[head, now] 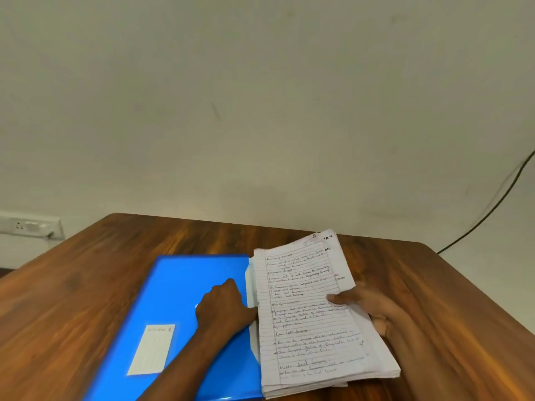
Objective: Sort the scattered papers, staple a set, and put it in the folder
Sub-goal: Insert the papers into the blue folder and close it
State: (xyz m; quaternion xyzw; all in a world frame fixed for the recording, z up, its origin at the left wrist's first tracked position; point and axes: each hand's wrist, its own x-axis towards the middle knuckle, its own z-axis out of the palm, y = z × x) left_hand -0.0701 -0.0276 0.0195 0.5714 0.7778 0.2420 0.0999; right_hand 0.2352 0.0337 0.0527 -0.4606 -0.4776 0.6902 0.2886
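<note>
A blue folder with a white label lies on the wooden table, left of centre. My left hand rests on the folder's right part, fingers curled against its cover near the edge. Whether it grips that edge I cannot tell. Right of it is a thick stack of lined, handwritten papers, overlapping the folder's right edge. My right hand holds this stack at its right side, thumb on the top sheet and fingers under it. No stapler is in view.
The table's far edge meets a plain wall. A white socket strip is on the wall at the left. A dark cable hangs at the right, behind the table corner.
</note>
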